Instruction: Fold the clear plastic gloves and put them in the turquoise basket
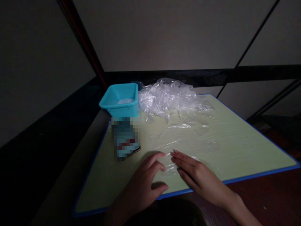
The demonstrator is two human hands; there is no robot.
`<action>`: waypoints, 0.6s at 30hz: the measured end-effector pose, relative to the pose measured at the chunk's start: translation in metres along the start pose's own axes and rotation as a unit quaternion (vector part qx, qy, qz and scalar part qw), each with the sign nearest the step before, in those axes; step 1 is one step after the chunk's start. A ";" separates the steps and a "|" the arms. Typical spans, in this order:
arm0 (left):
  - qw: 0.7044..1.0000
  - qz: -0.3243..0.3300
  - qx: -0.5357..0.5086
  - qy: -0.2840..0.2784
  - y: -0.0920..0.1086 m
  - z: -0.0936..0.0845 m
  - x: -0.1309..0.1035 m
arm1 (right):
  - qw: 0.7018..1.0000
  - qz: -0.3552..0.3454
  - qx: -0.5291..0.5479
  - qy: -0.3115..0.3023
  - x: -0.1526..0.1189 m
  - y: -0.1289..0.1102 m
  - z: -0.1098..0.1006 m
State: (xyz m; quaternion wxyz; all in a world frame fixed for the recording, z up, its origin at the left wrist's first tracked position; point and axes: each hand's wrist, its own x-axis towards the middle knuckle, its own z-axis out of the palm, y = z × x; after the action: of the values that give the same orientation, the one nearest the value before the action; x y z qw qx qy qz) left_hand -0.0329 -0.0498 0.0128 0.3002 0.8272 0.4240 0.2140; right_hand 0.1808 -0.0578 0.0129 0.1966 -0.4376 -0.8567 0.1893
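Note:
My left hand (149,179) is open, its fingers curved and apart, at the left end of a thin clear plastic piece (172,169) near the table's front edge. Flat on that same piece lies my right hand (196,171), fingers stretched out together, pointing left. The plastic is see-through, and its outline is hard to make out; it resembles a disposable glove. Just beyond the hands, another clear sheet-like piece (183,135) is spread on the table. Farther back is a crumpled heap of clear plastic (169,95) with finger-like ends hanging from its front.
A turquoise plastic basin (122,110) stands at the back left, with something whitish at its bottom. In front of it lies a blurred-out flat object (125,138), perhaps a phone. The pale yellow-green table (244,147) has a blue edge; dark-trimmed panels rise behind it.

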 end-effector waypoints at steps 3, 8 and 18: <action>1.000 0.017 0.013 -0.008 0.000 0.000 0.000 | 1.000 -0.001 -0.004 0.002 0.000 0.001 0.001; 1.000 0.025 0.012 -0.009 0.001 0.000 0.001 | 1.000 -0.005 -0.005 0.016 0.000 -0.001 0.000; 1.000 0.000 0.000 -0.015 0.000 -0.002 0.004 | 1.000 -0.006 -0.004 0.017 0.000 -0.001 0.001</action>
State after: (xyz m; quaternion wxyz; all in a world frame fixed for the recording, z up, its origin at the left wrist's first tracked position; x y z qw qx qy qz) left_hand -0.0317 -0.0465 0.0145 0.3067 0.8303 0.4193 0.2019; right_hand 0.1801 -0.0582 0.0128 0.2110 -0.4366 -0.8565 0.1771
